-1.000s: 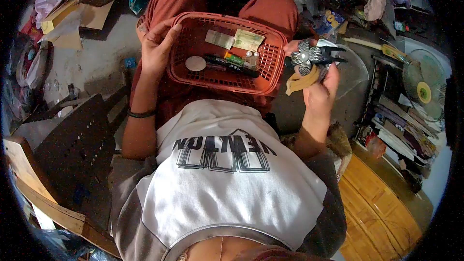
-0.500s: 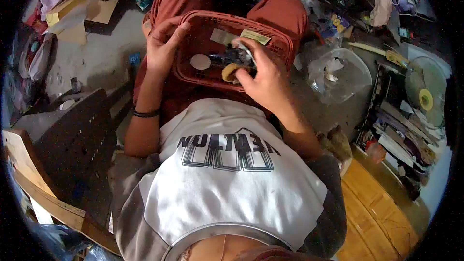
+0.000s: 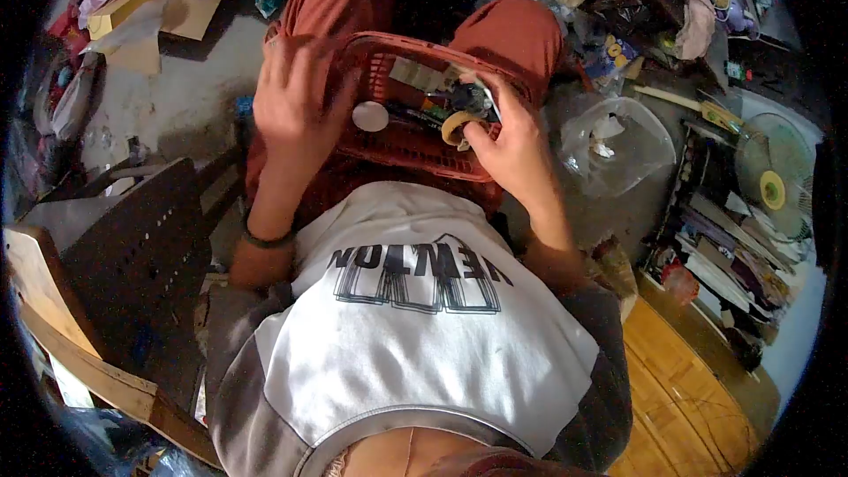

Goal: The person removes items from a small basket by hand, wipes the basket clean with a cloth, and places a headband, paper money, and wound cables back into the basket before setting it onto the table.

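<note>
Cardboard [image 3: 191, 14] lies off to my left, and a clear plastic bag [image 3: 649, 137] and a round fan [image 3: 773, 163] are off to my right. In front of me is a red basket [image 3: 402, 152] with a white round thing [image 3: 370, 116] in it. My right hand [image 3: 517, 137] blocks some of the basket, fingers pinched on a tan band [image 3: 449, 130] just over it. My left hand [image 3: 299, 93], by the left rim, is too blurry to tell if its fingers are apart.
</note>
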Tool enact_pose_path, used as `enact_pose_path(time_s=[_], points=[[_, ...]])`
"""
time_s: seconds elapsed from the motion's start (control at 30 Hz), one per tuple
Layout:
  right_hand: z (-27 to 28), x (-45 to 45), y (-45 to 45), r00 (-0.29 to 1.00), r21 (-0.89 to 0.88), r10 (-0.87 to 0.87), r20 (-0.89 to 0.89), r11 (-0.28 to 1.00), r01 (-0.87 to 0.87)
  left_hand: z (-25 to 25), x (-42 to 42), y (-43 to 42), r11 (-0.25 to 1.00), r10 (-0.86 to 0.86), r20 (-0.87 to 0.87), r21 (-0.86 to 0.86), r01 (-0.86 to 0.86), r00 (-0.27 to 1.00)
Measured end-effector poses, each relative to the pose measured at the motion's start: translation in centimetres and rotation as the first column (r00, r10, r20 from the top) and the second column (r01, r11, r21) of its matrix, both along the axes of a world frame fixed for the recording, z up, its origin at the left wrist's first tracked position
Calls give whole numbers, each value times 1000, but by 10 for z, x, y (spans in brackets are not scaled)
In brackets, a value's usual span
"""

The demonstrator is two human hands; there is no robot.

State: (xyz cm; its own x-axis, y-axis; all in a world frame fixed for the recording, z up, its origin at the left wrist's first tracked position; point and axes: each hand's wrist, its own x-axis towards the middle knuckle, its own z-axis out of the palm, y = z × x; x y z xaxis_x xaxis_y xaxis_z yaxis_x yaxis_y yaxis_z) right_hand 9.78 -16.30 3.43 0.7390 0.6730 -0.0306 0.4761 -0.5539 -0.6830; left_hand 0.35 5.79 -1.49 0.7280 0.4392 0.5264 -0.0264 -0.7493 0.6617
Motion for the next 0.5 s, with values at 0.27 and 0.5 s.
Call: enact_pose_path(time_s=[0.27, 0.5], points=[[-7, -12, 21, 816, -418, 252, 520, 908, -14, -3, -8, 10, 989, -39, -107, 141, 54, 994], [2, -36, 47, 910, -143, 393, 131, 916, -375, -23, -5, 2, 880, -159, -196, -472, 49, 968]])
